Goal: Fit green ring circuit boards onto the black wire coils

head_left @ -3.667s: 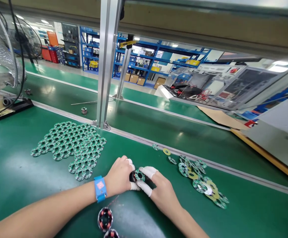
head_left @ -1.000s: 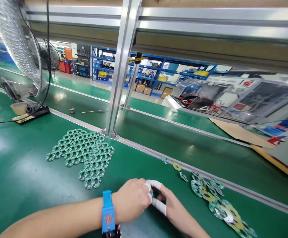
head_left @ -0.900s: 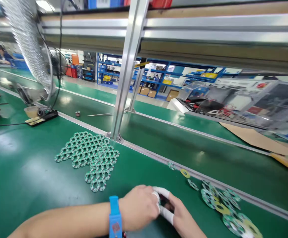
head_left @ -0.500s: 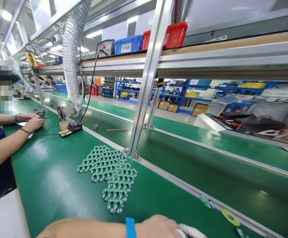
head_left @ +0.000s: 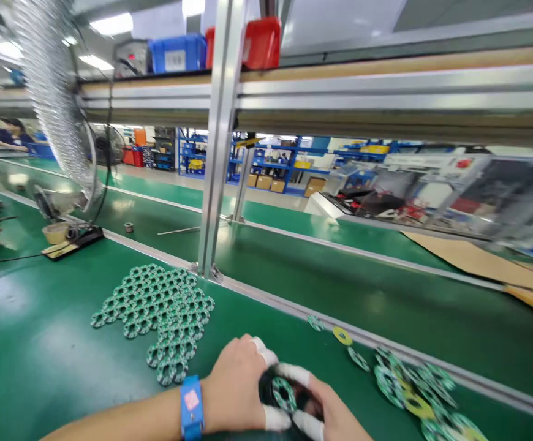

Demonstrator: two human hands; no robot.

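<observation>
Right now both hands grip one dark round part between them, left hand and right hand alike, its green ring board facing up.

A silver ribbed duct hangs at the left over the green bench. Blue bin and red bin stand on the shelf above; cardboard lies far right.
</observation>
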